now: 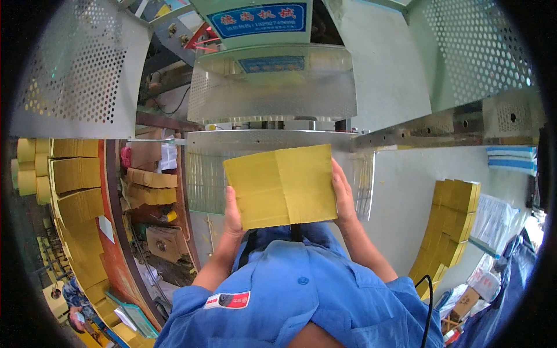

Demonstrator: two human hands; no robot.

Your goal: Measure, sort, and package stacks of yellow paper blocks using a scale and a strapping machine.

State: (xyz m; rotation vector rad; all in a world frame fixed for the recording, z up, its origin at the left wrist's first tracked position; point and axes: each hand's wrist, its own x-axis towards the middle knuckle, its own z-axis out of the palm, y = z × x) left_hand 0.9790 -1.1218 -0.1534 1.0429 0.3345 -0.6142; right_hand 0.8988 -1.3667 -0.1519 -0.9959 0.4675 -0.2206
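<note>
Between my two hands is a yellow cardboard sheet [281, 188], held slightly tilted in front of my body with a crease down its middle. On its left edge is my left hand [233, 211], with the thumb showing and the other fingers hidden behind. My right hand [343, 191] grips the opposite edge, its fingers lying along the side. Whether this is one sheet or a thin pile, I cannot tell. Just beyond the cardboard is a metal machine bed [261, 138], with a shiny metal cover [272, 95] above it.
Perforated metal guards [75, 75] flank the machine on both sides. Stacked yellow cardboard [449, 226] stands at the right, near blue-and-white packs [510, 160]. More cardboard piles [78, 174] line the left, behind a rust-coloured frame [125, 255]. A person [76, 316] is at the far lower left.
</note>
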